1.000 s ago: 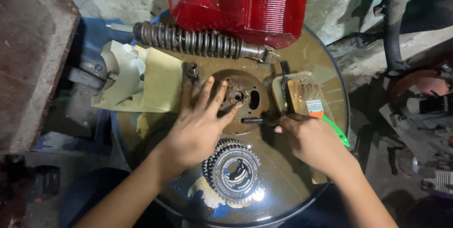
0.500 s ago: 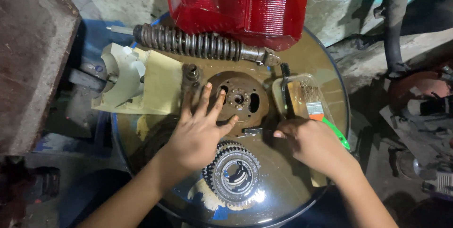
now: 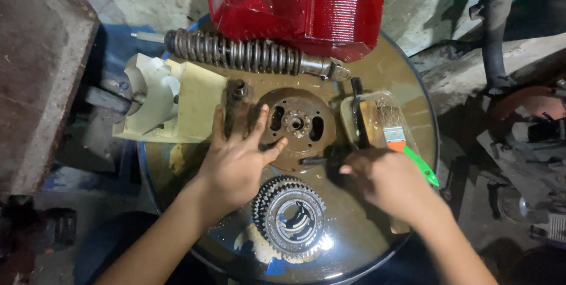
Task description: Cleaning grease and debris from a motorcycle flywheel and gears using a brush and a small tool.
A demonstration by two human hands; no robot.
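A rusty round disc [image 3: 295,121] with two slots lies on top of a round metal drum [image 3: 365,244]. My left hand [image 3: 236,164] rests flat with fingers spread, its thumb and forefinger touching the disc's left rim. My right hand [image 3: 389,182] is closed around a short dark tool [image 3: 312,160] whose tip points left at the disc's lower edge. A toothed steel gear [image 3: 289,217] lies between my two wrists, just below the disc.
A coil-spring shock absorber [image 3: 253,55] lies across the drum's far side, under a red tail-light lens [image 3: 295,2]. A cream plastic part [image 3: 159,99] sits at left. At right, a clear tub [image 3: 377,114] holds a paintbrush with a green handle [image 3: 427,170].
My left hand's fingers have slid left off the disc's centre to its left rim. My right hand has sunk slightly, still closed on the dark tool.
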